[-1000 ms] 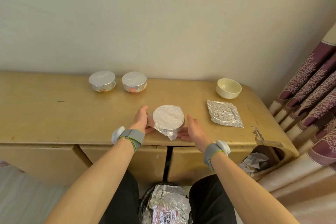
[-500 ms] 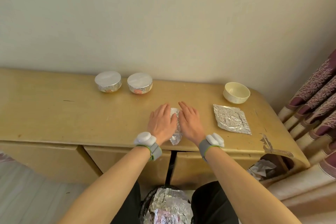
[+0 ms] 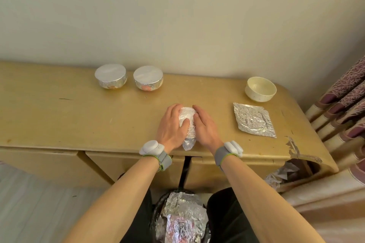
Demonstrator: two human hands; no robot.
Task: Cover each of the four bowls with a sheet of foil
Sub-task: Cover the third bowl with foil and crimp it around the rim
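My forearms are bare, my trousers (image 3: 229, 215) are black, and I wear a grey, green-edged left strap (image 3: 165, 160) and right strap (image 3: 221, 155), each topped by a rounded white pod (image 3: 151, 147).

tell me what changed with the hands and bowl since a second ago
A second ago both hands held the wrapped bowl by its sides, its foil top showing. Since then the left hand and right hand moved up over the top and now cup it, pressing the foil down. The two covered bowls at the back, the open bowl and the foil sheet stayed put.
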